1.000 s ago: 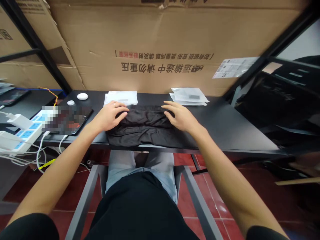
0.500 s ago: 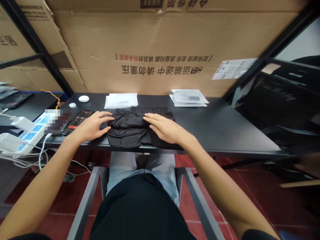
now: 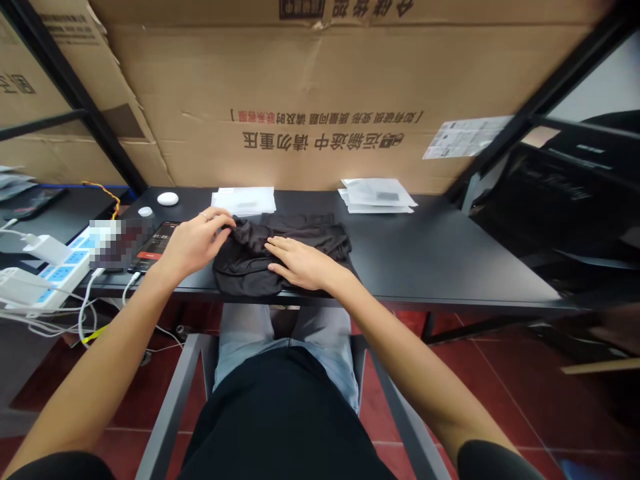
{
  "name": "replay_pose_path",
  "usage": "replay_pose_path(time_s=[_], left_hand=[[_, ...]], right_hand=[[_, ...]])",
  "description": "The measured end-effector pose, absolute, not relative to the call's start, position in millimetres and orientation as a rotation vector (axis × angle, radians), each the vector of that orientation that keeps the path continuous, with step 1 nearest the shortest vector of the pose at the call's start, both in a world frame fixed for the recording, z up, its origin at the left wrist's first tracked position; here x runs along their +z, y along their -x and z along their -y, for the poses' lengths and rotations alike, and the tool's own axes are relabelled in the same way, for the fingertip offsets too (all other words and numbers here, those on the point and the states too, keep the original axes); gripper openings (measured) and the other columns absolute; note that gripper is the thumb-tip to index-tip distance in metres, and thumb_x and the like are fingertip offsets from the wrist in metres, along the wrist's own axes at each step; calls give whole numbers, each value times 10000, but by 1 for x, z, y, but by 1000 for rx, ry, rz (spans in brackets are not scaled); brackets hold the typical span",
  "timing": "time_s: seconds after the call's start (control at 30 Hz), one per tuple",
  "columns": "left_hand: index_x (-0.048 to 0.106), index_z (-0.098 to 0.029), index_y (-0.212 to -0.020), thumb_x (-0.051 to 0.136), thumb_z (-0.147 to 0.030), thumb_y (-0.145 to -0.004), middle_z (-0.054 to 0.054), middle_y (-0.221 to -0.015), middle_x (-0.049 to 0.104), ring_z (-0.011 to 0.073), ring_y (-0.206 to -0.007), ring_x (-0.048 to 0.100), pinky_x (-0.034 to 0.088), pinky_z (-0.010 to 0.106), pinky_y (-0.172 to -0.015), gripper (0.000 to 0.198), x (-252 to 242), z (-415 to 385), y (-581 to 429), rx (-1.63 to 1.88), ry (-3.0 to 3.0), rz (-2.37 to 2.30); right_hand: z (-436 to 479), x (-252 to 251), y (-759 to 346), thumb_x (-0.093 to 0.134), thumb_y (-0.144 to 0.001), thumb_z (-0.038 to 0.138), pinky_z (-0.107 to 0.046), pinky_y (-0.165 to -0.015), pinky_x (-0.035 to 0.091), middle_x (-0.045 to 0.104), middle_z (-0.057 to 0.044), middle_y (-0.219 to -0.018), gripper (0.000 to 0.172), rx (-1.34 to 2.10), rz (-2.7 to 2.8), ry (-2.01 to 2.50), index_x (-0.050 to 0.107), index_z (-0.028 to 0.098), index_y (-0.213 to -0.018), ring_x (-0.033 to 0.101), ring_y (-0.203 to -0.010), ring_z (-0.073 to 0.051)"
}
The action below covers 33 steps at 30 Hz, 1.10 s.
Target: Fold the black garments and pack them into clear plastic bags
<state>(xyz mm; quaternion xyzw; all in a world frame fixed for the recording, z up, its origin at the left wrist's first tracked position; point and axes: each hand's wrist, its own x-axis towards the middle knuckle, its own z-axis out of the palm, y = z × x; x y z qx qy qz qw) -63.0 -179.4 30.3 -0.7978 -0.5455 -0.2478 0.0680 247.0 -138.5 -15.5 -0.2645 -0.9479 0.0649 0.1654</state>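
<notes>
Your left hand has now bunched the black cloth in its fingers. Right hand stays flat on it, released.

We saw two stacks of white plastic packets at the back of the black table, before a large cardboard carton. Toward the left lay a white puck and a lit phone; a blurred object beside a blue power strip could not be made out.
</notes>
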Motion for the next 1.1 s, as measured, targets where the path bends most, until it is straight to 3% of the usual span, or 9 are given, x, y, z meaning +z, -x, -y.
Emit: replay_pose_path(time_s=[0.23,0.47,0.6,0.7,0.8,0.9,1.0,1.1], left_hand=[[785,-280,-1308,545,-262,-1124,48,-1607,687,312,-1426,698,588,474,-1199,303,52,165,-10,-947,2546,1458],[755,-255,-1327,540,-187,-1106,89,-1592,682,305,-1339,754,620,469,-1157,316,18,147,-71,-883,2819,1270],[627,-262,-1503,613,-167,-1059,113,-1537,677,262,-1236,788,640,439,-1120,454,-2,146,-81,-1081,2919,1280],[579,-252,-1533,716,-203,-1018,124,-1529,666,275,-1323,743,599,452,-1198,535,-3,151,-72,-1216,2889,1228],[621,-251,-1480,851,-284,-945,129,-1522,669,346,-1456,642,530,510,-1279,582,4,163,-52,-1064,2777,1313],[685,-233,-1380,920,-412,-898,150,-1426,698,393,-1343,680,581,543,-1169,565,7,175,-33,-829,2557,1673],[750,-217,-1187,901,-525,-915,151,-1274,739,380,-1178,735,611,507,-1016,438,3,181,-26,-681,2404,1919],[757,-227,-996,815,-434,-985,115,-1124,781,327,-1053,755,596,456,-943,215,-2,181,-30,-676,2446,1936]], right_hand=[[139,13,-280,591,-1126,355,-547,-1295,568,756,-119,-1582,448,284,2509,847,760,251,-1527,716,-1478,-361],[154,24,-329,624,-1072,281,-522,-1193,631,860,-79,-1349,329,240,2059,981,842,284,-1318,812,-1270,-336],[159,10,-328,611,-1045,183,-517,-1194,636,849,-68,-1372,345,271,2094,881,848,287,-1273,808,-1278,-306],[158,-1,-323,593,-1050,137,-530,-1223,623,828,-87,-1427,382,265,2217,855,839,263,-1314,781,-1346,-309],[156,-8,-320,581,-1051,109,-536,-1202,638,833,-118,-1396,382,206,2343,898,841,229,-1304,787,-1318,-323],[155,-10,-319,582,-1050,98,-520,-1169,655,839,-132,-1357,360,161,2404,921,846,211,-1267,801,-1257,-321],[154,-10,-320,592,-1063,113,-510,-1157,658,840,-131,-1354,337,130,2414,923,842,208,-1268,798,-1252,-321],[154,-10,-321,598,-1064,118,-515,-1168,651,845,-123,-1338,327,109,2412,912,838,212,-1265,791,-1275,-326]])
